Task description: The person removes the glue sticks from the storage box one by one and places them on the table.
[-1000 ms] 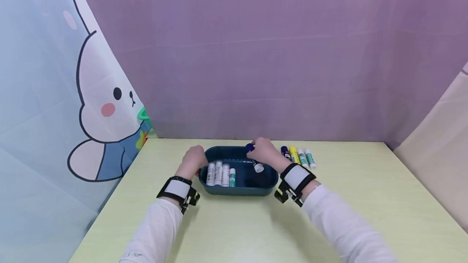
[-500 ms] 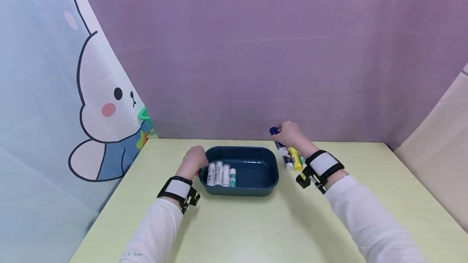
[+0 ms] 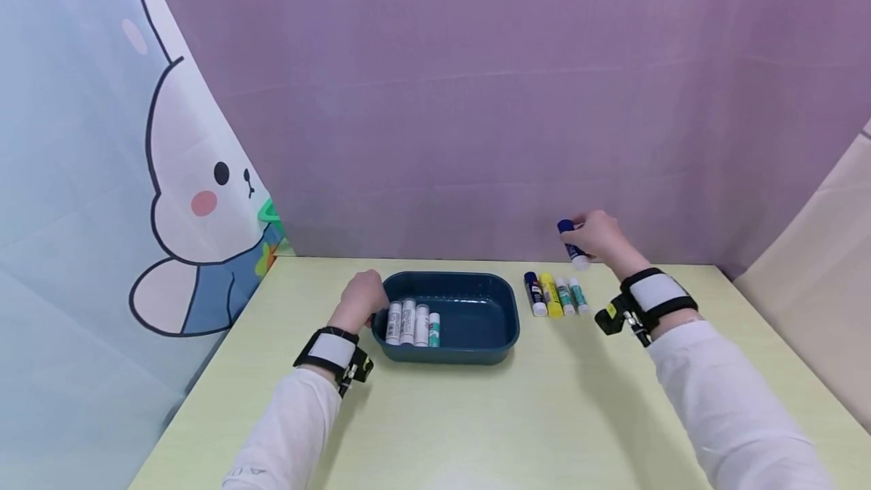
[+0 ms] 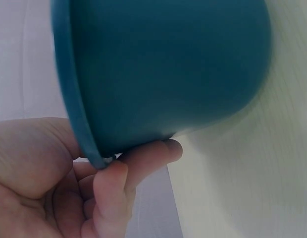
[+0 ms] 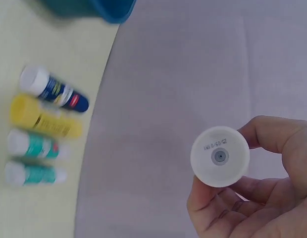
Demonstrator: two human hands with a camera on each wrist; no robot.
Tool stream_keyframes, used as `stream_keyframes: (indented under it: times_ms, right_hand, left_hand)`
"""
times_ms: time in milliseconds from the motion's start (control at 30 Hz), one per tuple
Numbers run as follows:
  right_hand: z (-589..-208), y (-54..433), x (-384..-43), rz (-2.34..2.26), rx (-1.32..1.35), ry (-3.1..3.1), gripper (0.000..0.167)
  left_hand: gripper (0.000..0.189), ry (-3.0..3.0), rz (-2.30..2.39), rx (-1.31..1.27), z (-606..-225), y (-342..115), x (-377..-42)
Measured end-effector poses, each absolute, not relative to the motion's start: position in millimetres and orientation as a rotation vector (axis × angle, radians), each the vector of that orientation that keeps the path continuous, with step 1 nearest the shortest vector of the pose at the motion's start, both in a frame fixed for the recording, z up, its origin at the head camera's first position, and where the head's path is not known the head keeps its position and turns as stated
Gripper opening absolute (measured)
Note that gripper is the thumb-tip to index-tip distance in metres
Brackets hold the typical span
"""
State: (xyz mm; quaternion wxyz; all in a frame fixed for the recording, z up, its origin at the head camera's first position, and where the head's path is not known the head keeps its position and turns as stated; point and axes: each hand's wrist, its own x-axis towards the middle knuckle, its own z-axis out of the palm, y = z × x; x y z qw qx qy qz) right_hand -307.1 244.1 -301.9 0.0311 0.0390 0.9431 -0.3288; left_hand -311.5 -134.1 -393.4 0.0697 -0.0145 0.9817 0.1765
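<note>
My right hand [image 3: 599, 236] pinches a dark blue glue stick [image 3: 573, 245] above the far right of the table, its white base [image 5: 220, 156] facing the right wrist camera. On the table below and to its left lie a blue glue stick [image 3: 534, 294], a yellow glue stick [image 3: 550, 295] and two small green-and-white glue sticks [image 3: 571, 296] in a row. My left hand [image 3: 363, 295] grips the left rim of a dark teal tub [image 3: 445, 356], thumb and fingers around the edge [image 4: 76, 99]. Inside the tub, at its left, lie several white glue sticks [image 3: 407, 322] and a green-and-white one [image 3: 434, 330].
The pale yellow table [image 3: 476, 429] ends at a far edge just behind the tub. A purple cloth [image 3: 503, 112] hangs behind it, and a light blue cloth with a cartoon rabbit [image 3: 197, 172] hangs at the left.
My right hand has carried the dark blue glue stick from inside the tub, up and rightward past the row on the table. The left hand stays on the rim.
</note>
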Motion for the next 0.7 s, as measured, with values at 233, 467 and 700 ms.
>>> stream_keyframes:
  times_ms: [233, 467, 700]
  right_hand:
    - [-318, 276, -306, -1.008, 0.200, 2.930, 0.056]
    - [-339, 298, -305, -0.979, 0.226, 2.973, 0.056]
    - [-363, 307, -306, -0.982, 0.256, 3.004, 0.052]
  left_hand:
    - [0.018, 2.957, 0.537, -0.036, -393, -134, -310]
    - [0.018, 2.951, 0.543, -0.030, -394, -134, -311]
    - [0.017, 2.952, 0.545, -0.029, -394, -134, -310]
